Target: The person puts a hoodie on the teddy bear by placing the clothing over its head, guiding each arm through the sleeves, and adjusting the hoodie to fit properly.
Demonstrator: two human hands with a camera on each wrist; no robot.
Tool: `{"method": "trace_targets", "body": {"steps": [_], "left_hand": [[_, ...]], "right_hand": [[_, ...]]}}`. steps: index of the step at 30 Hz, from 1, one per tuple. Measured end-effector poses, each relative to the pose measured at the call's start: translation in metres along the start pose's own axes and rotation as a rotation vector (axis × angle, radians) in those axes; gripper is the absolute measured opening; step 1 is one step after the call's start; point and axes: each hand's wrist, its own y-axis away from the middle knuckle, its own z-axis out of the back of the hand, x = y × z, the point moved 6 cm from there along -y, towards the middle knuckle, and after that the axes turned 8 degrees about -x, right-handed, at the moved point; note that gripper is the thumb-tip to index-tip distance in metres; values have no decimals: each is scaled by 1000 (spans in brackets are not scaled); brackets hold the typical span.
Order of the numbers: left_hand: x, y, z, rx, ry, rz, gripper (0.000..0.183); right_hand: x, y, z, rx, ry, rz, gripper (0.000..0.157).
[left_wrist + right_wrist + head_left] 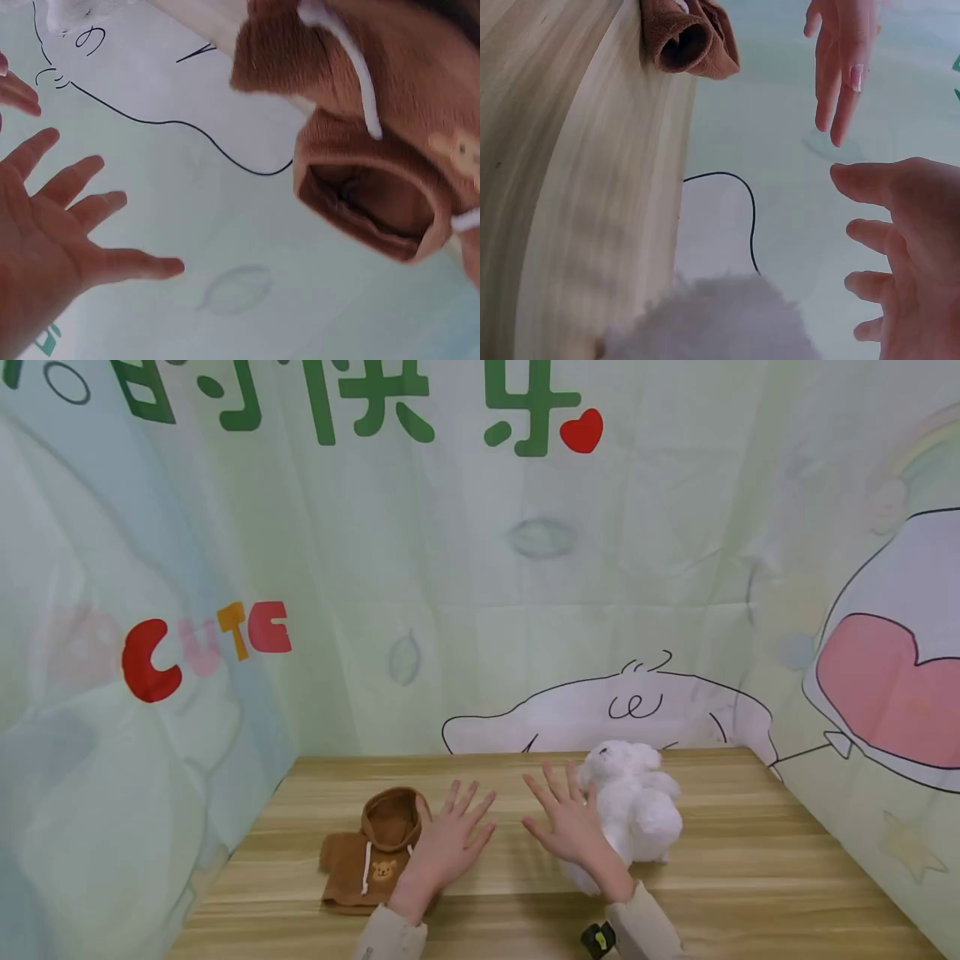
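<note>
A small brown hoodie (348, 868) with white drawstrings and a bear patch lies on the left of the table, its hood opening upward. My left hand (450, 843) hovers beside it with fingers spread, covering part of its right side; the left wrist view shows the hoodie (360, 135) apart from the fingers. On the right sits a white fluffy plush toy (637, 810). In front of its left side my right hand (566, 822) is held up with spread fingers, holding nothing. The plush's fur (720, 322) fills the bottom of the right wrist view.
Both things rest on a wood-grain table (495, 914). A printed fabric backdrop (420, 552) with cartoon figures and lettering rises behind the table and along both sides. A dark band with a yellow mark (598, 938) is at my right wrist.
</note>
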Motion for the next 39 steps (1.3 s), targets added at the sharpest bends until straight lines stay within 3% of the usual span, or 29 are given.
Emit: {"method": "trace_targets", "body": {"steps": [4, 8, 11, 13, 15, 18, 23, 26, 29, 31, 34, 36, 37, 39], "left_hand": [[12, 1, 10, 97, 42, -2, 45], [30, 8, 27, 135, 92, -33, 37], [49, 18, 39, 146, 222, -68, 34], [65, 26, 44, 170, 357, -46, 34], [83, 32, 49, 159, 471, 23, 35], [112, 39, 52, 54, 570, 203, 32], [154, 51, 51, -180, 659, 476, 24], [192, 61, 30, -270, 797, 607, 25], [241, 72, -5, -347, 957, 823, 31], [244, 79, -3, -383, 1035, 942, 28], [226, 86, 19, -373, 1015, 1089, 31], [206, 88, 37, -304, 1026, 1106, 40], [207, 89, 35, -267, 1032, 1120, 49], [208, 92, 28, -165, 1028, 1142, 66]], "right_hand": [[10, -8, 1, 120, -34, 26, 56], [27, -14, 2, 310, -178, 71, 53], [43, -17, 0, 433, -318, 127, 50], [52, -19, -3, 492, -413, 144, 47], [58, -22, -8, 528, -519, 137, 44], [63, -25, -19, 570, -668, 56, 38], [66, -26, -46, 591, -909, -214, 30], [67, -24, -63, 529, -1029, -398, 28], [69, -20, -78, 407, -1128, -555, 30], [73, -16, -82, 316, -1176, -641, 31], [66, -11, -117, 228, -1257, -741, 34], [62, -7, -140, 215, -1306, -794, 35], [55, -7, -163, 209, -1352, -785, 35], [54, -4, -171, 220, -1362, -825, 37]]}}
